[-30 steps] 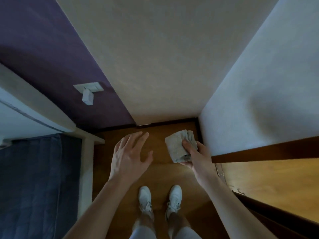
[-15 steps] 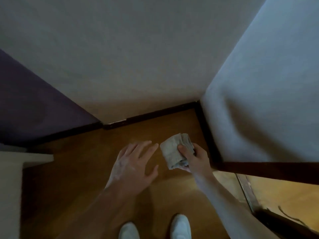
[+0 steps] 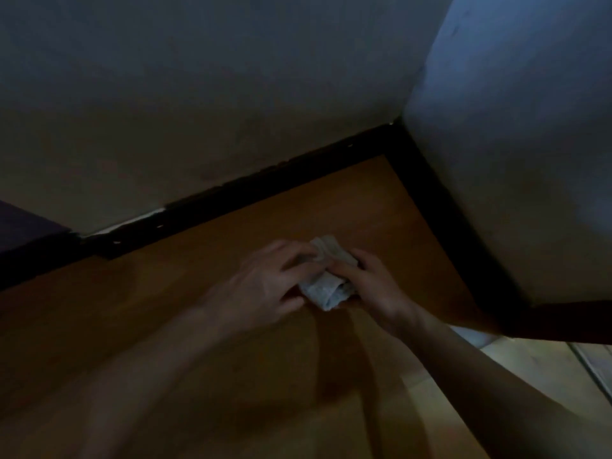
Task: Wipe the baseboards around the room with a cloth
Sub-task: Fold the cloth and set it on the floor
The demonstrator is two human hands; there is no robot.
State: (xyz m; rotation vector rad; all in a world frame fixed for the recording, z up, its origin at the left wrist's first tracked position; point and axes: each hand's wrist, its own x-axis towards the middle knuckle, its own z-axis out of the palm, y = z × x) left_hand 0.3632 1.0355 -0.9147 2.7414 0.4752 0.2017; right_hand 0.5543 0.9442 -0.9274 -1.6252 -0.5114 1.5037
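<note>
Right hand (image 3: 377, 289): fingers and thumb curled round the folded cloth (image 3: 326, 288).
Left hand (image 3: 261, 283): fingers bent onto the cloth's left edge, thumb under it; blurred.
Cloth: between both hands, over the floor (image 3: 198, 326).
Baseboard (image 3: 265, 183): dark, beyond the fingertips, apart from them.

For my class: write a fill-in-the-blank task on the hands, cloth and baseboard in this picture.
The left hand and the right hand hold one cloth ____ them.
The cloth is ____ touching the dark baseboard.
The floor is made of ____.
Missing words: between; not; wood.
</note>
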